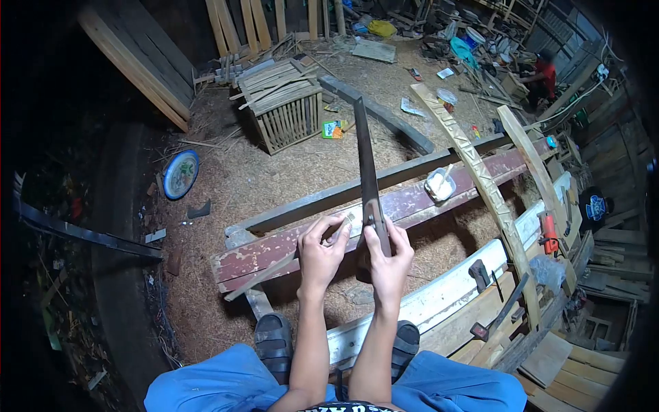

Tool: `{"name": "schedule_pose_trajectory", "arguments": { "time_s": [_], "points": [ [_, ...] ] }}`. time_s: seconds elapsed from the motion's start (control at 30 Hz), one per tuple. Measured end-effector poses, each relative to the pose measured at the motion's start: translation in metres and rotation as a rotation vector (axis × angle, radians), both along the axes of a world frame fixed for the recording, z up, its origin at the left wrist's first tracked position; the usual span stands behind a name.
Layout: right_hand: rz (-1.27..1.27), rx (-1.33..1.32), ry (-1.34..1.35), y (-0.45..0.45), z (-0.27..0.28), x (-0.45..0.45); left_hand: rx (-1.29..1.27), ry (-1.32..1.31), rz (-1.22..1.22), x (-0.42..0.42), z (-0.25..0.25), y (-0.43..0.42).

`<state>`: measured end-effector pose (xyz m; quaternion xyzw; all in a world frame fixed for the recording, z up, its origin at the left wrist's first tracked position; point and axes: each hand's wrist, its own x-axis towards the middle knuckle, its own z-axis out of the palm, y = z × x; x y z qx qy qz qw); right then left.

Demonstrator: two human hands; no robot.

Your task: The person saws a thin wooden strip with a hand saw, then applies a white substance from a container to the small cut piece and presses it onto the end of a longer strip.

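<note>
My right hand (390,250) is closed around the handle of a handsaw (367,151). Its long dark blade points away from me, over the worn red plank (412,200). Just left of the saw, my left hand (321,250) pinches a thin wooden strip (264,277). One end of that strip pokes out between thumb and fingers close to the saw, and the other end slants down to the left past the plank's edge. Parts of the saw handle are hidden by my right fingers.
A plastic tub (440,185) stands on the red plank. Rightward lie a carved curved board (473,161), a hammer (500,309) and a red power tool (549,232). A slatted wooden crate (288,113) sits ahead. A person in red (546,75) is at far right.
</note>
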<state>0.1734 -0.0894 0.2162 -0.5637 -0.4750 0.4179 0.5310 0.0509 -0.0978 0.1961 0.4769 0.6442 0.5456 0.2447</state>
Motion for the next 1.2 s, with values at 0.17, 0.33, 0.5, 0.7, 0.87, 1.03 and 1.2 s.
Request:
{"name": "schedule_pose_trajectory", "arguments": {
  "time_s": [0.17, 0.33, 0.5, 0.7, 0.87, 1.03, 1.2],
  "points": [
    [-0.030, -0.003, -0.024, 0.002, 0.002, 0.007, 0.062, 0.134, -0.079, 0.008, 0.021, -0.002],
    [-0.061, 0.005, 0.045, -0.017, 0.000, 0.012, 0.070, 0.244, -0.164, 0.013, 0.037, -0.008],
    [-0.045, 0.112, 0.008, -0.026, -0.001, 0.020, 0.046, 0.228, -0.257, 0.017, 0.041, -0.012],
    [0.022, 0.120, -0.015, -0.030, 0.005, 0.026, 0.050, 0.226, -0.266, 0.015, 0.048, -0.017],
    [0.004, 0.068, 0.008, -0.034, -0.005, 0.023, 0.060, 0.307, -0.262, 0.010, 0.048, -0.021],
    [-0.001, 0.041, -0.023, -0.035, 0.004, 0.024, -0.032, 0.245, -0.234, 0.012, 0.042, -0.021],
    [0.006, 0.166, -0.088, -0.034, -0.002, 0.028, -0.062, 0.305, -0.250, 0.013, 0.044, -0.024]
  ]
}}
